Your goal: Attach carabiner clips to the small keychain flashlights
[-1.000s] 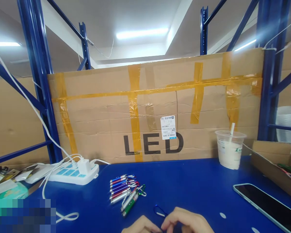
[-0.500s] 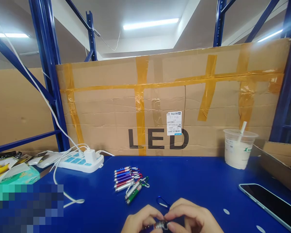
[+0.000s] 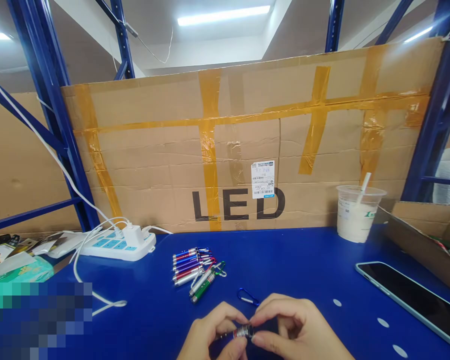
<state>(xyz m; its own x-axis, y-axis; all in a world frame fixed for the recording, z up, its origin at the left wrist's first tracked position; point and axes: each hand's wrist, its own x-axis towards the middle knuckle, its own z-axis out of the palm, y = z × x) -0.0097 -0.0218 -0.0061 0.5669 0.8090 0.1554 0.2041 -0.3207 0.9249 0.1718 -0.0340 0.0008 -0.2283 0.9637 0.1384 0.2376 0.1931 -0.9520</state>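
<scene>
My left hand [image 3: 215,332] is closed around a small metal flashlight [image 3: 241,332], its ringed silver end pointing right. At that end my right hand [image 3: 298,327] pinches with thumb and forefinger, touching the rim; any tiny part between those fingertips is hidden. Just beyond the hands lies a blue carabiner clip [image 3: 248,297], and I cannot tell whether it is joined to the flashlight. Further off to the left, several similar mini flashlights [image 3: 191,267] in blue, purple, red, silver and green lie in a row with clips attached.
A white power strip [image 3: 116,247] with cables stands at the back left, near packets [image 3: 33,270]. On the right are a phone [image 3: 408,300], a lidded drink cup [image 3: 358,212] with a straw and an open cardboard box [image 3: 420,245]. A cardboard panel [image 3: 153,165] closes off the back.
The view has tilted down slightly, so the flashlight and hands show more fully. Both hands stay at the flashlight's end, and the row of flashlights lies as before.
</scene>
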